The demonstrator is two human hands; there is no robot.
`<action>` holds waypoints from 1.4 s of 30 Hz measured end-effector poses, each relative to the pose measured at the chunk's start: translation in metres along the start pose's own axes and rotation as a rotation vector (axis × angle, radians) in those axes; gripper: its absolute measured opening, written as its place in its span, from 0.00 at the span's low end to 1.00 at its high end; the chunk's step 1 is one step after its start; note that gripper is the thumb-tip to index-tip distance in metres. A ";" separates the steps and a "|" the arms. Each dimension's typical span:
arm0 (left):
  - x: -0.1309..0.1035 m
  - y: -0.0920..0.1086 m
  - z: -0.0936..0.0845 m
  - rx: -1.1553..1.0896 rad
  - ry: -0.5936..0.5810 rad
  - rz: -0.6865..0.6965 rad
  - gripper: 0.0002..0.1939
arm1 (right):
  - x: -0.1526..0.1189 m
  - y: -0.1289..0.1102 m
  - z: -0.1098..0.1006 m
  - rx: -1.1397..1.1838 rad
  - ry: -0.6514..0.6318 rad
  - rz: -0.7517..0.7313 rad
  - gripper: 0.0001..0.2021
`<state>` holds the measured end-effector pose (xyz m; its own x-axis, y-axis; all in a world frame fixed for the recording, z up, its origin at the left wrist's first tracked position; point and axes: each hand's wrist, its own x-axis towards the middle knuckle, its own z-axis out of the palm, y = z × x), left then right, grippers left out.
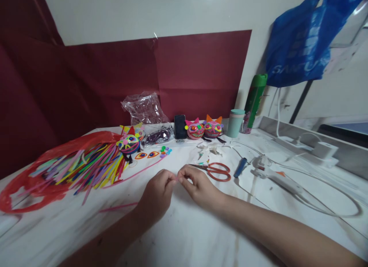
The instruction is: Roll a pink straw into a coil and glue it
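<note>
left hand (159,190) / right hand (198,184): fingertips together | scissors (211,169): near right hand

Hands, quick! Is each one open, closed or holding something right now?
Left hand: closed in a pinch; anything held is too small to tell.
Right hand: fingertips closed too; what it holds, if anything, cannot be told.

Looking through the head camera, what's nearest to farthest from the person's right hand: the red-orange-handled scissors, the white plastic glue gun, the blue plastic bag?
1. Red-orange-handled scissors: just beyond the right hand, slightly rightward.
2. White plastic glue gun: lying farther right.
3. Blue plastic bag: hanging up high, far right.
</note>
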<state>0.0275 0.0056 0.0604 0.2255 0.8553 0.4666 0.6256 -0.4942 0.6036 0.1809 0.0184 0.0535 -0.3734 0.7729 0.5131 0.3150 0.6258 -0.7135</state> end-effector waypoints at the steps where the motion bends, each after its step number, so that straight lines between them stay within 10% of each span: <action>1: 0.000 -0.002 0.000 0.042 0.013 0.056 0.08 | 0.000 -0.001 -0.002 -0.050 -0.019 -0.047 0.05; 5: -0.001 -0.002 0.000 0.077 0.011 0.119 0.07 | 0.002 -0.004 -0.007 -0.136 -0.031 -0.167 0.06; 13: -0.002 0.007 0.002 -0.274 0.097 -0.193 0.07 | 0.002 -0.004 0.008 0.475 0.076 0.252 0.08; 24: -0.001 -0.005 0.006 0.111 0.073 0.104 0.08 | 0.000 -0.001 0.001 -0.094 0.041 -0.079 0.06; 32: -0.004 0.003 0.008 -0.193 0.155 -0.149 0.07 | 0.001 -0.001 0.014 0.586 0.105 0.345 0.08; 42: 0.001 0.003 0.001 -0.083 0.011 -0.097 0.08 | -0.002 0.006 0.012 0.304 0.137 0.200 0.07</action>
<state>0.0302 0.0050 0.0622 0.1581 0.8980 0.4105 0.5797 -0.4210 0.6977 0.1736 0.0192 0.0426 -0.2043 0.8964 0.3934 0.0896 0.4173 -0.9043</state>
